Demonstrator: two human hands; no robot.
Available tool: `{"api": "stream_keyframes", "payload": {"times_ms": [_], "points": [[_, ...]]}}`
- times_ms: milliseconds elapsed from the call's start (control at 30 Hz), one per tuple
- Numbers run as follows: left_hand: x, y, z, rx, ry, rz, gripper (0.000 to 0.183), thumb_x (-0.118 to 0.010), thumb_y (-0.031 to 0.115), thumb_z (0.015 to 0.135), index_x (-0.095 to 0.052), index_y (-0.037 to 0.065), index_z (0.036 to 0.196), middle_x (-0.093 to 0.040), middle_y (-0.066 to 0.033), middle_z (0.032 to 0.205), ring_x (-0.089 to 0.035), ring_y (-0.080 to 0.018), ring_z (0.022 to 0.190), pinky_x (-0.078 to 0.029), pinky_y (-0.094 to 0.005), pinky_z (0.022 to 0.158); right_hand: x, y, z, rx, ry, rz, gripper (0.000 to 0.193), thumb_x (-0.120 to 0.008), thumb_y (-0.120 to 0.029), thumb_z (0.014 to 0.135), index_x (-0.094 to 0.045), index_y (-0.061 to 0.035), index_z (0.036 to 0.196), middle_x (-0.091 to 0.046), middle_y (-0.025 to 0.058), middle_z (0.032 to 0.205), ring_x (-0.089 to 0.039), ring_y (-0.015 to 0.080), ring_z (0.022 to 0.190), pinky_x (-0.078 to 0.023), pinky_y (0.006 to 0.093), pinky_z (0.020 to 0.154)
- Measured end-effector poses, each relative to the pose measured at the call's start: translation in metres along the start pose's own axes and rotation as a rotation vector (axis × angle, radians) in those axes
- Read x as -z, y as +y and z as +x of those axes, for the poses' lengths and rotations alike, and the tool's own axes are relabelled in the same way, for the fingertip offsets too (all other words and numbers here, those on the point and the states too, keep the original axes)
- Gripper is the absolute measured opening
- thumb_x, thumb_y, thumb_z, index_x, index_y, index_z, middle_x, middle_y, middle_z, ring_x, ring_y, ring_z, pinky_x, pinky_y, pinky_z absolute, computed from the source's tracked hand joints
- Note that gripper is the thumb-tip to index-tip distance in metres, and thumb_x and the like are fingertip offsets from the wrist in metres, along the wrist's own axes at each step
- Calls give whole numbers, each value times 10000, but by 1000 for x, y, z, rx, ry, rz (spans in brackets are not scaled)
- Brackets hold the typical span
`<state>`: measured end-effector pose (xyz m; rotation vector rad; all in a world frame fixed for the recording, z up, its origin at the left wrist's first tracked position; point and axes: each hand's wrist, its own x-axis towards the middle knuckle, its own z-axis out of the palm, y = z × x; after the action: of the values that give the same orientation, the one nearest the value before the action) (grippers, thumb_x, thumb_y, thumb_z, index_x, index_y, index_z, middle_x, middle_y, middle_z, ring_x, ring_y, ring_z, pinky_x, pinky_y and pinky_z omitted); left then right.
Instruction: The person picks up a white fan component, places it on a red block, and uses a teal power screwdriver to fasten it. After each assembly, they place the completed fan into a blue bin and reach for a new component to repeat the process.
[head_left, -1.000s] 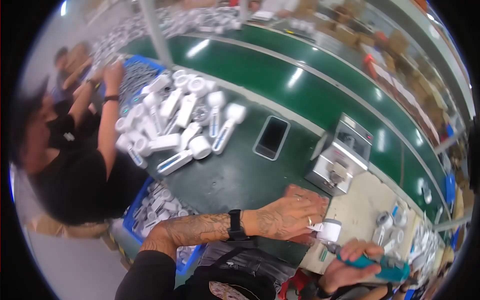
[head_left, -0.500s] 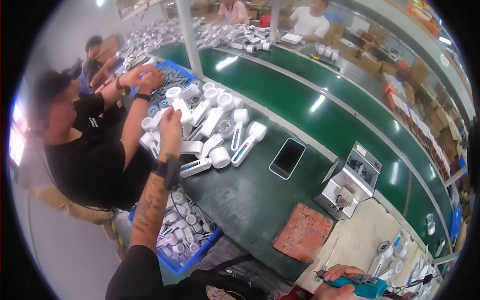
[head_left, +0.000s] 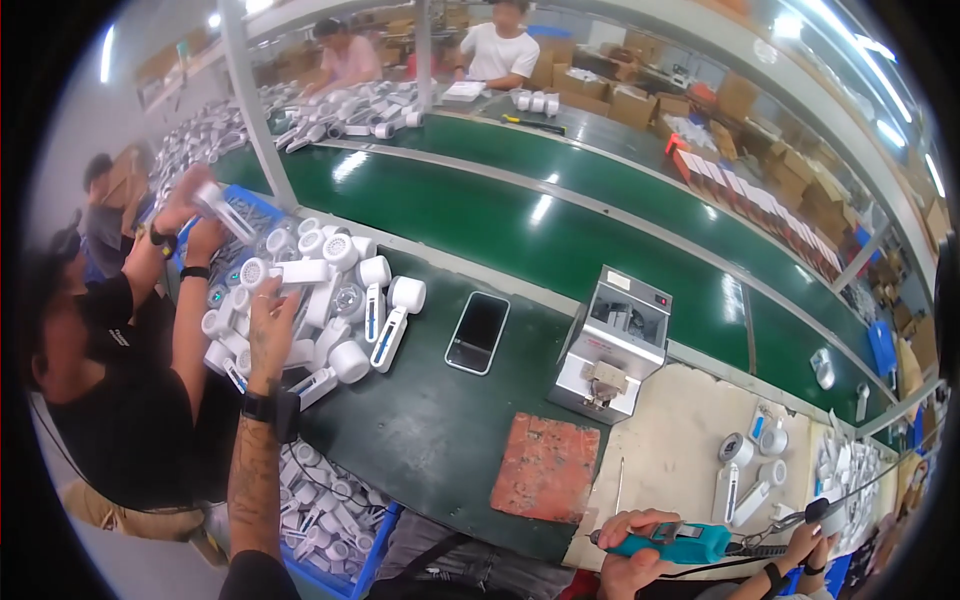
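Note:
My left hand [head_left: 268,335] is stretched into a heap of white handheld fans, its fingers closed at the handle of one white handheld fan [head_left: 300,272] that lies sideways on the heap. The hand partly covers this grip. My right hand [head_left: 635,560] is wrapped around a teal electric screwdriver [head_left: 680,542] at the front right, its tip pointing left. Beside my left hand lie other fans with round heads and blue-marked handles, among them a fan [head_left: 390,335] at the heap's right edge.
A phone [head_left: 477,332], a red worn slab [head_left: 545,468] and a grey metal machine [head_left: 612,345] sit on the bench. Several fan parts [head_left: 735,450] lie right. Left, a co-worker's arms [head_left: 190,300] reach over a blue bin; another person's hands [head_left: 810,545] show at right. A green conveyor [head_left: 420,210] runs behind.
The view has swung right. The fan at my left hand has turned from upright to sideways. The co-worker at left has lifted a white fan. My right hand still grips the screwdriver.

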<state>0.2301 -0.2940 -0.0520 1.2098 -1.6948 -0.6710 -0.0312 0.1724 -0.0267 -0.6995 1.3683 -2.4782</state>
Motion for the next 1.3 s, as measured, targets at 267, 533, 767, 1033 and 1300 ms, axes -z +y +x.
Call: {"api": "stream_keyframes", "payload": {"times_ms": [267, 533, 767, 1033, 1300], "points": [[3, -13, 0, -2, 88, -86, 384, -632, 200, 941, -553, 21, 1271, -585, -104, 1217, -579, -177, 1056, -475, -291, 879, 4, 2, -3, -31, -2, 33, 633, -828, -458, 732, -505, 22, 988, -556, 119, 655, -555, 234, 549, -467, 340, 510], [3, -18, 22, -68, 77, -58, 342, -637, 198, 930, -573, -3, 1200, -576, -154, 1238, -573, -261, 1135, -438, -354, 989, 9, -1, -5, -61, 17, 8, 659, -835, -473, 717, -509, 25, 998, -572, 129, 680, -562, 226, 565, -469, 337, 523], [8, -14, 76, -236, 44, 387, 480, -646, 352, 903, -581, -10, 1212, -573, -225, 1316, -532, -342, 1235, -393, -383, 1045, 10, 1, -8, -75, 20, 3, 655, -831, -475, 724, -507, 19, 1006, -585, 131, 718, -569, 223, 569, -469, 342, 525], [17, -5, 76, -280, 78, 391, 418, -645, 260, 900, -583, -26, 1198, -604, -225, 1185, -555, -357, 1148, -415, -404, 1014, 10, 1, -11, -72, 40, -48, 674, -823, -497, 724, -501, 24, 1005, -573, 119, 694, -567, 219, 567, -468, 336, 526], [-37, 110, -11, -696, -112, 104, 151, -590, -3, 859, -680, 53, 966, -653, -110, 1160, -580, -291, 1139, -438, -388, 976, 8, -3, -6, -52, -5, -49, 626, -794, -482, 781, -505, 23, 1013, -577, 104, 717, -561, 204, 575, -467, 333, 522]]}}
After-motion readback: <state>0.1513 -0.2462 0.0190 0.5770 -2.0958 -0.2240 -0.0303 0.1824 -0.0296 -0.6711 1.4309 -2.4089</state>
